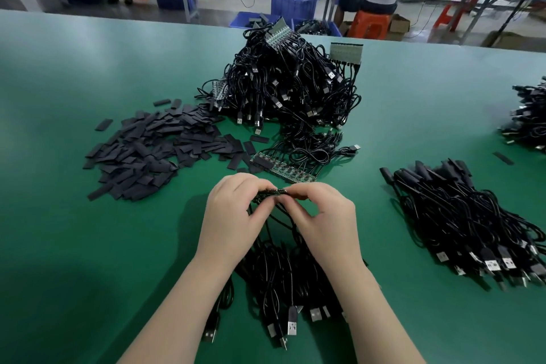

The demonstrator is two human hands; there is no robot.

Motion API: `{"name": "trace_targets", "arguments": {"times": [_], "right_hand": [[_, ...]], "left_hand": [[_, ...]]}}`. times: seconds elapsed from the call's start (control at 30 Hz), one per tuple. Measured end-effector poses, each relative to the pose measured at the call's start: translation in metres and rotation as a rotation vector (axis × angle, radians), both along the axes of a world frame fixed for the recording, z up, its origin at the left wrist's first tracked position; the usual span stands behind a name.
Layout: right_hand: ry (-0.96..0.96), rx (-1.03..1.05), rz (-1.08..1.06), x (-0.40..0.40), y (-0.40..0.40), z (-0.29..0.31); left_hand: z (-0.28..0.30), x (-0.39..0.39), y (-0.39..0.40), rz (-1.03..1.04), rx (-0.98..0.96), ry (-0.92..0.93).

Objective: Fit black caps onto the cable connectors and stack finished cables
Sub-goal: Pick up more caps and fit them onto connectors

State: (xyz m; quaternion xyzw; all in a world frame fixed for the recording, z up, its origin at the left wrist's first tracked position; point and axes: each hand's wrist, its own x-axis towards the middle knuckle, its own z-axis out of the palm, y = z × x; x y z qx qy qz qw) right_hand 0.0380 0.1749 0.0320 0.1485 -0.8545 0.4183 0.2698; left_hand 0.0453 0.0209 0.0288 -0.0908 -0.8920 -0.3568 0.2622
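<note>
Both my hands pinched one connector strip (270, 193), left hand (233, 216) and right hand (322, 216) meeting over it; loose black caps (147, 154) lay beyond my left, capped cables (466, 216) stacked right of my right

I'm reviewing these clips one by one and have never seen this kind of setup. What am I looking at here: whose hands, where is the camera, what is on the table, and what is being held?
There is no machine here. A person wears one camera on the head, looking forward and down, so you see their own two bare hands. The left hand and right hand together pinch a small circuit-board strip, whose black cables trail toward the person. On the green table lie a heap of flat black caps to the left, a big tangled pile of USB cables behind, another board strip just beyond the hands, and a neater stack of cables to the right. Another worker sits on an orange stool in the background.
</note>
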Motion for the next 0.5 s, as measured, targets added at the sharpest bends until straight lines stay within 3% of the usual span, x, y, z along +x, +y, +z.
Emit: {"name": "trace_targets", "arguments": {"times": [0.23,0.5], "right_hand": [[0.046,-0.007,0.059,0.0021,-0.0009,-0.0013],[0.090,-0.031,0.031,0.0008,-0.0019,-0.0033]], "left_hand": [[0.0073,0.0005,-0.0024,-0.069,0.102,-0.089],[0.0078,0.0027,0.0016,-0.018,0.129,-0.062]]}}
